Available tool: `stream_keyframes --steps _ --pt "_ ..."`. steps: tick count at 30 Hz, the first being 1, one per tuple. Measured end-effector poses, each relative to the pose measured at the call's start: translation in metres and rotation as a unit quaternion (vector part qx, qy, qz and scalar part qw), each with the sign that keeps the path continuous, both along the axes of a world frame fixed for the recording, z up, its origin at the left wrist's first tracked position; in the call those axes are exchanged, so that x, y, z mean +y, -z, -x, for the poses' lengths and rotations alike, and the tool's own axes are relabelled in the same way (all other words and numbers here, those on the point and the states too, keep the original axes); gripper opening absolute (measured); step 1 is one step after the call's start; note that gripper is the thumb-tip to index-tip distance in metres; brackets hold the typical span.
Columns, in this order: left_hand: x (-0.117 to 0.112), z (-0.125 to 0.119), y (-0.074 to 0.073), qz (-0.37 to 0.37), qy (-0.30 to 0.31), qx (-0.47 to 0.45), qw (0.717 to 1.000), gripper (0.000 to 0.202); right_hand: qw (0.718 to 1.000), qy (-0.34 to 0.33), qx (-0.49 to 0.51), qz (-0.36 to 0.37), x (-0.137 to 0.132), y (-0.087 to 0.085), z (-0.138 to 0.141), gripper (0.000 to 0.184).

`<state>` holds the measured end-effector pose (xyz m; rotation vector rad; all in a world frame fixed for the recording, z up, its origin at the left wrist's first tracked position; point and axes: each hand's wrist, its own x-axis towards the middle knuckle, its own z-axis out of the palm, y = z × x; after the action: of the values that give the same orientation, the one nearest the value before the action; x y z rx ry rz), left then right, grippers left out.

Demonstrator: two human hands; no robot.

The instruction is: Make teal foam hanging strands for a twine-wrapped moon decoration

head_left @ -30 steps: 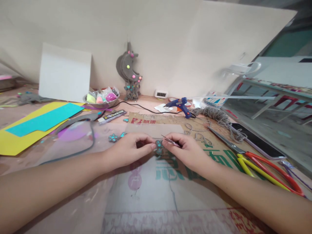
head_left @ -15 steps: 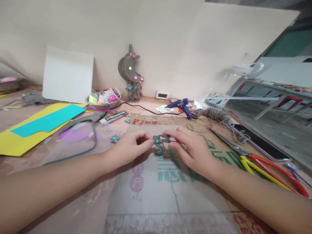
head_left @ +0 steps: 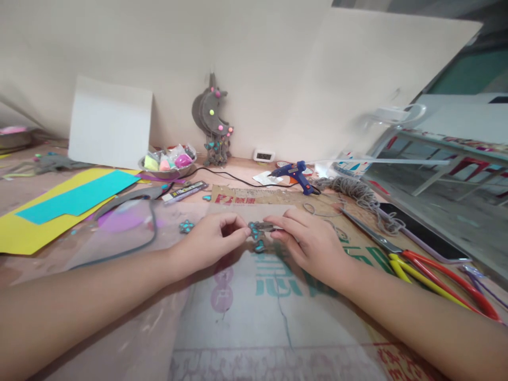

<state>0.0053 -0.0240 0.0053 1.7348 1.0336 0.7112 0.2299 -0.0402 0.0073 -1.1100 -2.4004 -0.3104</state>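
Pinched at its left edge by the thumb and finger of the left hand [head_left: 212,238] is a small grey charm with bright blue spots [head_left: 254,228]. On its right side, the right hand [head_left: 313,241] grips a thin dark tool [head_left: 267,226] with the tip at the charm. I can't tell what kind of tool it is. The charm is in the middle, over a see-through sheet [head_left: 238,328] on brown cardboard [head_left: 278,194]. A blue heart piece [head_left: 259,246] is just below it, but I can't see if the two are joined.

Left of the left hand lies a blue and grey flower piece [head_left: 186,227]. Farther left, a blue sheet [head_left: 83,197] lies on a yellow sheet [head_left: 24,238]. On the right are big scissors [head_left: 397,248] with red and yellow handles, a phone [head_left: 432,235] and a pile of grey string [head_left: 355,190]. On the far side sit a blue glue gun [head_left: 294,172], a little white clock [head_left: 264,155] and a bowl [head_left: 169,173] of bright packets [head_left: 182,160]. By the wall is a grey moon [head_left: 208,111] with colored dots.
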Motion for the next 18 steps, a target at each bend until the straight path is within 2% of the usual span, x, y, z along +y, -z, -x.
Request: stream_keyframes --steps 3,9,18 --pt "-0.0005 0.0003 0.0010 0.025 0.008 -0.015 1.000 0.022 1.000 0.000 -0.003 0.003 -0.0001 0.0004 -0.0009 0.026" --pt "0.0005 0.0006 0.0026 0.010 0.012 -0.018 1.000 0.021 1.000 -0.012 -0.001 -0.008 0.0013 0.0005 -0.0004 0.026" --pt "0.0004 0.0001 0.0064 0.050 0.017 -0.045 0.998 0.021 1.000 -0.015 0.001 0.001 0.0032 0.0021 -0.0011 0.026"
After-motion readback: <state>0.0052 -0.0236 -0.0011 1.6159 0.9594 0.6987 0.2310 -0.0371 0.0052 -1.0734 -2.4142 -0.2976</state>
